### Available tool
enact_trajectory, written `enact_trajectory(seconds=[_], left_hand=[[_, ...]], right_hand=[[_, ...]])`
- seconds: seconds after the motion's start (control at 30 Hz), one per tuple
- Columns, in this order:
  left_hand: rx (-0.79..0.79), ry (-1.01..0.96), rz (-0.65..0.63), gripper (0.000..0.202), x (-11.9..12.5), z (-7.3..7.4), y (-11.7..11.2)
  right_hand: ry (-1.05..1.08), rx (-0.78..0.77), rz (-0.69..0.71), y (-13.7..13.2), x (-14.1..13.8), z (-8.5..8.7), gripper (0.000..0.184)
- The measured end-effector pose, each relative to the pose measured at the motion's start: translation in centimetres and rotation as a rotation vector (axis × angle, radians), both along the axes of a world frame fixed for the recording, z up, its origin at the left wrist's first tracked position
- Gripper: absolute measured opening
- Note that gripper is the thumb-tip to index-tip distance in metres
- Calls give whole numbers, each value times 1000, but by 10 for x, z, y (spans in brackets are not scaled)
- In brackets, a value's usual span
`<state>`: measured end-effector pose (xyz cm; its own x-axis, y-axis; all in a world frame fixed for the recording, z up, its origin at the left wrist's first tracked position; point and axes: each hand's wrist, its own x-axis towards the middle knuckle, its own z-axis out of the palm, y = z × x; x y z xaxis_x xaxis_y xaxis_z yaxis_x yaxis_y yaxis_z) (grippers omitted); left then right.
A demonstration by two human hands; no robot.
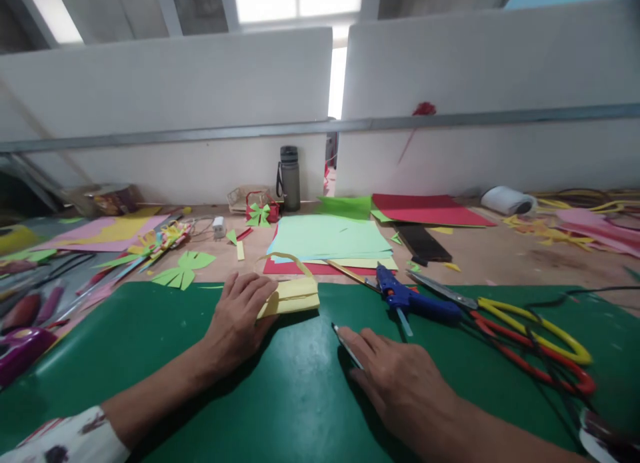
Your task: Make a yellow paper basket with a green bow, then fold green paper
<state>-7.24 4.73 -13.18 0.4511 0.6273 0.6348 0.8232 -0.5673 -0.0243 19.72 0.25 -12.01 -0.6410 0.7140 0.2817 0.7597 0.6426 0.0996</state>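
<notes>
My left hand (239,319) lies on the green cutting mat (165,336), its fingers curled against the left end of a folded yellow paper piece (295,296) with a looped yellow strip on top. My right hand (400,376) rests flat on the mat to the right, fingers closed around a thin pen-like tool (346,343) whose tip points up and left toward the yellow paper. A blue glue gun (413,301) lies just beyond my right hand.
A stack of light green, yellow and red paper sheets (327,239) lies behind the mat. Yellow and red scissors (530,336) sit at the right. A dark bottle (289,177) stands by the white partition. Paper bows, scraps and pens crowd the left side.
</notes>
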Motion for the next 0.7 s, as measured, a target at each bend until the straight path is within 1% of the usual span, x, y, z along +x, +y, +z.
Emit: enact_trajectory(seconds=[0.07, 0.23, 0.3, 0.43, 0.57, 0.7], left_hand=[[-16, -6, 5, 36, -1, -2, 7], [-68, -45, 28, 35, -1, -3, 18], [-81, -52, 30, 34, -2, -2, 22], [-94, -58, 17, 32, -3, -1, 30], [-99, -51, -15, 36, -5, -1, 32], [-110, -43, -42, 36, -3, -4, 26]], right_hand=[[1, -12, 24, 0, 0, -2, 48], [41, -85, 160, -2, -3, -1, 58], [51, -116, 168, -1, -6, 1, 59], [-13, -185, 188, 4, -13, 11, 55], [-129, -166, 217, 7, -17, 25, 53], [-132, -143, 217, 13, -15, 29, 51]])
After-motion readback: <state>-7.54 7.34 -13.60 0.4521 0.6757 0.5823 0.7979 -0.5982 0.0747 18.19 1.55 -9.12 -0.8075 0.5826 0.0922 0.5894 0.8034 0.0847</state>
